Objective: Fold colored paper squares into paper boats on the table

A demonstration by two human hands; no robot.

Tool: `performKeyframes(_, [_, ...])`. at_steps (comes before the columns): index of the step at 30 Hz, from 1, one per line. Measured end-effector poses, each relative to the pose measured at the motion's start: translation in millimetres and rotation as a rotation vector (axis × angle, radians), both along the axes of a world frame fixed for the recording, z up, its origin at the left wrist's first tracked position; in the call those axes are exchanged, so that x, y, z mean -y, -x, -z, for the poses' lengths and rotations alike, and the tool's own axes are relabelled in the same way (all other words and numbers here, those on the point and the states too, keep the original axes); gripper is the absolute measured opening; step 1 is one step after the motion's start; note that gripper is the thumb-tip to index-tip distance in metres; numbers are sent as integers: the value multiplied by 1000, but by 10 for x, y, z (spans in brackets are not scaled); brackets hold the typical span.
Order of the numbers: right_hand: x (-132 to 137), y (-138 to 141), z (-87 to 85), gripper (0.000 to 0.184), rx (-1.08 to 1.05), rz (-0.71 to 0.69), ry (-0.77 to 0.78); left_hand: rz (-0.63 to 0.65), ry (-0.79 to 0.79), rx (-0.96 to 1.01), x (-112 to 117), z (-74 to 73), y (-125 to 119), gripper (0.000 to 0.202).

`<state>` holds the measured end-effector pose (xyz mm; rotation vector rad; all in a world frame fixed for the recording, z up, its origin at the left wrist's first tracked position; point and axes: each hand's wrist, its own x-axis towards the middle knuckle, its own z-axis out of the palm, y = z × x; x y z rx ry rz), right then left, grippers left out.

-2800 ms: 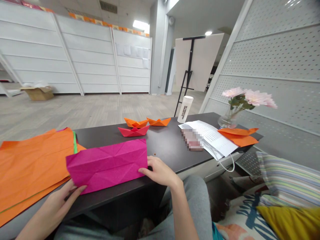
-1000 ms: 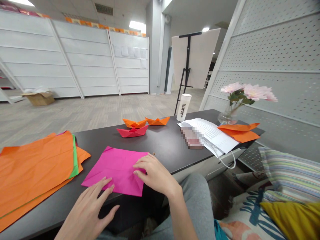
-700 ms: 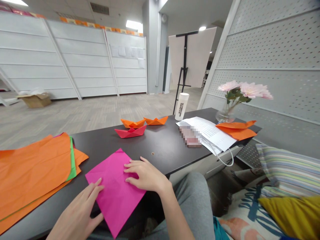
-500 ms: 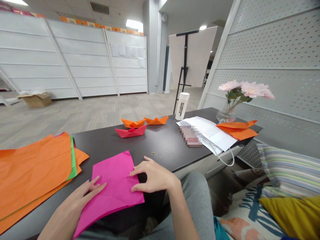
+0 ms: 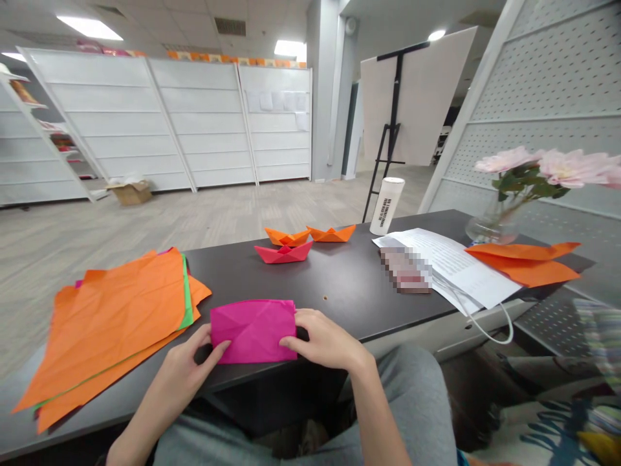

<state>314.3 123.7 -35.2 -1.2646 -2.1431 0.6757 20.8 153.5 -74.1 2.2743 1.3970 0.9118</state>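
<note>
A folded magenta paper (image 5: 253,330) lies flat near the front edge of the dark table (image 5: 339,285). My left hand (image 5: 187,369) grips its left side, thumb on top of the sheet. My right hand (image 5: 323,340) pinches its right edge, fingers curled over the fold. Beyond it stand a red paper boat (image 5: 284,253) and two orange paper boats (image 5: 310,235).
A stack of orange and green sheets (image 5: 121,317) lies at the left. To the right are printed white papers (image 5: 451,259), a white cup (image 5: 387,206), a vase of pink flowers (image 5: 490,220) and orange paper (image 5: 526,265). An easel board (image 5: 417,97) stands behind.
The magenta paper has gone from a larger open sheet to a smaller folded rectangle. Both hands moved from lying flat on it to gripping its two ends. The view shifted left.
</note>
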Motion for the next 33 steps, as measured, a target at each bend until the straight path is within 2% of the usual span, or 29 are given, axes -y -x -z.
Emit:
performKeyframes(3, [-46,7,62,14,14,64,-9,2,-109,8,-75,93,-63,38])
performKeyframes(4, [-66,9,87,19,17,101,-11,-3,-169,17,-91,120,-78,46])
performKeyframes(6, [-106,17,129,44,21,182,-15,-19,-294,8,-105,155,-91,57])
performKeyframes(8, [-130,38,140,69,28,251,-34,23,-367,-65,-95,164,-84,51])
performKeyframes(9, [-131,56,128,74,37,276,-55,68,-379,-123,-86,163,-76,44])
performKeyframes(10, [-122,80,105,72,56,293,-83,120,-376,-185,-76,160,-67,38])
performKeyframes(12, [-72,159,38,52,107,292,-154,210,-353,-300,-60,155,-54,33])
performKeyframes(15, [59,355,-40,30,145,142,-230,231,-312,-409,-49,153,-53,37])
performKeyframes(18, [178,562,-4,38,118,-78,-203,219,-306,-402,-46,154,-67,36])
performKeyframes(21, [218,616,83,58,128,-167,-95,206,-293,-353,-47,155,-78,34])
performKeyframes(24, [207,468,95,59,127,-184,24,194,-252,-334,-55,158,-83,32])
performKeyframes(29, [235,84,-32,61,116,-121,145,183,-222,-322,-67,166,-91,33])
performKeyframes(33, [287,-102,-113,56,99,-45,205,174,-209,-295,-61,169,-100,31])
